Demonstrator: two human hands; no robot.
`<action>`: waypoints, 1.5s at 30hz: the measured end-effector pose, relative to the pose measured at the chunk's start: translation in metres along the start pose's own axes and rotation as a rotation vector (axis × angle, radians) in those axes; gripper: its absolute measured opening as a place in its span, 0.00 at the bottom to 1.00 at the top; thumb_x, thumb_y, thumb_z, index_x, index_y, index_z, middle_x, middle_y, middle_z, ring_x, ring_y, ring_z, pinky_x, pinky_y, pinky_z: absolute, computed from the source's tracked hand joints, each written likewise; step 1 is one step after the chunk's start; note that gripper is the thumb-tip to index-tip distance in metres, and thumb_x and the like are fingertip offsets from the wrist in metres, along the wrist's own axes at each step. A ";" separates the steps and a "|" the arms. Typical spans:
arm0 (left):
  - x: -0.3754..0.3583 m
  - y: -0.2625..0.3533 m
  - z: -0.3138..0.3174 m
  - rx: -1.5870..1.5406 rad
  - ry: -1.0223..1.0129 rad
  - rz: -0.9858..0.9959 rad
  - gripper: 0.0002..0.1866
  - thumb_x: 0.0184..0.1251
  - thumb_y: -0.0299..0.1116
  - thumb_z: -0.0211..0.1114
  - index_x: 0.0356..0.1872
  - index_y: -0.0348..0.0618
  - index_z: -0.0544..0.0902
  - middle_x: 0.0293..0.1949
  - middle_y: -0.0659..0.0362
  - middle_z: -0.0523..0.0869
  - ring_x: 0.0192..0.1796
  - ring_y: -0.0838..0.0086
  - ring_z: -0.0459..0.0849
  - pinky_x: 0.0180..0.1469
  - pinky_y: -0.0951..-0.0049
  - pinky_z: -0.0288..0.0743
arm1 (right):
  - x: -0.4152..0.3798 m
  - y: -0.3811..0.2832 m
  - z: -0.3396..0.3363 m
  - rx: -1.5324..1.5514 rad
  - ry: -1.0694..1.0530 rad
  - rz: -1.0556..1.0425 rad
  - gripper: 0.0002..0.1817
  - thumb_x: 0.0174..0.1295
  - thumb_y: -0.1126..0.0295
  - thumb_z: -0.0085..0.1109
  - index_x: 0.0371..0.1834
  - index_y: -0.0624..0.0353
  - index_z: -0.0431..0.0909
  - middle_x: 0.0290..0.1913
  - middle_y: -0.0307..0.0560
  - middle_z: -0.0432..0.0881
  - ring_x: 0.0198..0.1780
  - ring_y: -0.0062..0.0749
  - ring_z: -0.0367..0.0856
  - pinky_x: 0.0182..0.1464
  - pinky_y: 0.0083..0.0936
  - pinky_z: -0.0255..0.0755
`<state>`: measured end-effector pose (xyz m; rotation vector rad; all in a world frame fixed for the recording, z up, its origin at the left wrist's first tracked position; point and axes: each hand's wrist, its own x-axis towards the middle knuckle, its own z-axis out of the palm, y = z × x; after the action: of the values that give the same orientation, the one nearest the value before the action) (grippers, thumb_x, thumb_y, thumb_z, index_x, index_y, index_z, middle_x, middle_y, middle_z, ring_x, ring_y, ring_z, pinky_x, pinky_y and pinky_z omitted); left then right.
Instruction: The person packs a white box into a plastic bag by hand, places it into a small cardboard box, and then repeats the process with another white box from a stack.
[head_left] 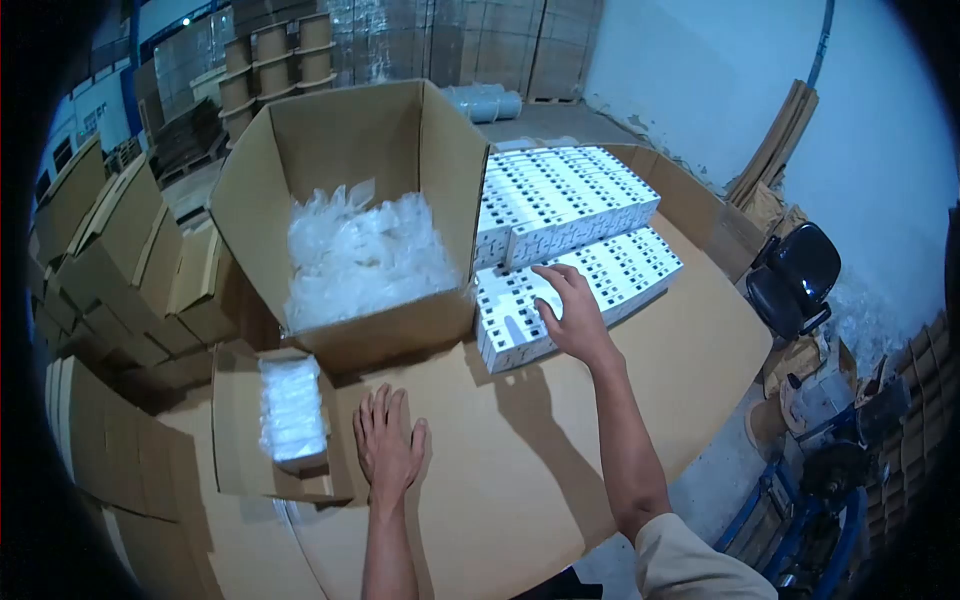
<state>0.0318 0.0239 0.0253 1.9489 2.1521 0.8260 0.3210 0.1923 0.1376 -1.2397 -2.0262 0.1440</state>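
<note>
My left hand [388,440] lies flat on the cardboard-covered table [470,510], fingers spread, just right of a small open carton [240,420]. Inside that carton stands a row of white items in clear plastic wrap [292,408]. My right hand [572,315] reaches over the front row of white boxes with dark square marks [630,265], thumb and fingers apart and nothing between them. Its fingertips are right at the tops of the boxes near the row's left end. Behind, a second layer of the same boxes [570,190] is stacked higher.
A large open carton [350,345] full of clear plastic bags [370,255] stands left of the white boxes. Folded cartons [130,270] crowd the left side. A black chair [795,280] and a blue-framed cart [780,520] stand on the floor at right.
</note>
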 end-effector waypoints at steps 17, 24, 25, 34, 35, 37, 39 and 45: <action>0.012 0.000 -0.006 0.007 -0.050 -0.007 0.32 0.69 0.43 0.67 0.72 0.46 0.73 0.76 0.50 0.68 0.81 0.47 0.57 0.83 0.44 0.46 | 0.060 0.055 0.029 -0.269 0.186 0.051 0.28 0.56 0.81 0.67 0.61 0.43 0.82 0.76 0.55 0.66 0.73 0.60 0.66 0.71 0.50 0.68; 0.012 0.000 -0.004 0.022 -0.061 -0.013 0.32 0.69 0.43 0.67 0.73 0.46 0.72 0.77 0.50 0.67 0.81 0.48 0.56 0.83 0.45 0.44 | 0.064 0.068 0.029 -0.168 0.187 -0.005 0.25 0.56 0.85 0.67 0.57 0.49 0.80 0.66 0.55 0.75 0.63 0.55 0.76 0.64 0.44 0.75; 0.012 0.000 -0.004 0.019 -0.058 -0.010 0.32 0.70 0.43 0.67 0.73 0.46 0.72 0.78 0.50 0.67 0.82 0.48 0.56 0.83 0.45 0.44 | 0.066 0.072 0.031 -0.166 0.201 -0.009 0.26 0.56 0.85 0.67 0.57 0.49 0.80 0.65 0.55 0.75 0.62 0.55 0.77 0.63 0.43 0.75; 0.012 -0.001 -0.004 0.011 -0.049 0.015 0.31 0.72 0.42 0.65 0.73 0.45 0.72 0.78 0.50 0.66 0.81 0.48 0.56 0.83 0.46 0.45 | 0.057 0.073 0.020 -0.290 0.202 -0.101 0.23 0.55 0.81 0.69 0.56 0.53 0.81 0.52 0.52 0.76 0.59 0.52 0.78 0.56 0.43 0.78; 0.012 -0.003 -0.003 0.009 -0.049 0.020 0.31 0.72 0.42 0.65 0.73 0.45 0.71 0.78 0.50 0.66 0.81 0.48 0.56 0.83 0.46 0.45 | 0.052 0.068 0.018 -0.314 0.208 -0.107 0.22 0.56 0.80 0.69 0.56 0.53 0.81 0.53 0.51 0.76 0.59 0.52 0.78 0.55 0.43 0.78; 0.011 -0.006 -0.001 0.007 -0.048 0.033 0.31 0.72 0.42 0.65 0.73 0.45 0.71 0.78 0.50 0.66 0.81 0.48 0.56 0.83 0.46 0.45 | 0.039 0.046 0.013 -0.268 0.219 -0.033 0.22 0.58 0.80 0.69 0.56 0.52 0.80 0.54 0.52 0.76 0.57 0.52 0.80 0.52 0.44 0.79; 0.009 -0.009 0.000 0.008 -0.044 0.050 0.31 0.72 0.42 0.65 0.73 0.45 0.71 0.78 0.50 0.66 0.81 0.48 0.56 0.83 0.46 0.45 | 0.022 0.030 0.011 -0.181 0.228 0.042 0.21 0.60 0.79 0.68 0.57 0.51 0.80 0.55 0.53 0.77 0.53 0.53 0.83 0.49 0.45 0.80; 0.007 -0.015 -0.004 -0.069 -0.086 0.068 0.30 0.72 0.41 0.66 0.73 0.44 0.72 0.78 0.50 0.65 0.82 0.48 0.55 0.83 0.46 0.46 | -0.025 -0.023 0.023 0.167 0.295 0.055 0.20 0.65 0.84 0.61 0.59 0.59 0.77 0.55 0.54 0.79 0.42 0.51 0.86 0.42 0.40 0.82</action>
<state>0.0154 0.0292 0.0231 1.9953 1.9928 0.8000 0.2960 0.1663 0.1185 -1.1396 -1.6928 0.1438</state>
